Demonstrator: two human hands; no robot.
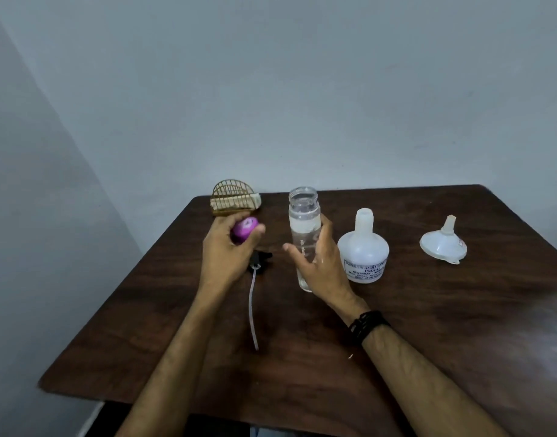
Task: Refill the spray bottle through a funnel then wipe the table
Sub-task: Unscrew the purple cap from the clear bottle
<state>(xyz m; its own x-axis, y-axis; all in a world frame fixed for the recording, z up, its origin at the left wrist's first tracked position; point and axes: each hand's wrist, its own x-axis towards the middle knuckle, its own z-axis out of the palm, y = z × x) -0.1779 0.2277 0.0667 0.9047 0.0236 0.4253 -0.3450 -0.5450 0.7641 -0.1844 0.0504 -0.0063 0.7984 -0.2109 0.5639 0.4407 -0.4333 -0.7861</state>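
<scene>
Two hands busy: my left hand curls round the purple cap, right hand fingers loosely wrap the upright open bottle, so the funnel, spout up, lies well right, nearest the right hand.

We see a dark wood-grain counter with a soft sheen, a clear glossy plastic bottle, a milky matt plastic refill bottle with a paper label, a translucent white plastic funnel, and a golden wire holder.
</scene>
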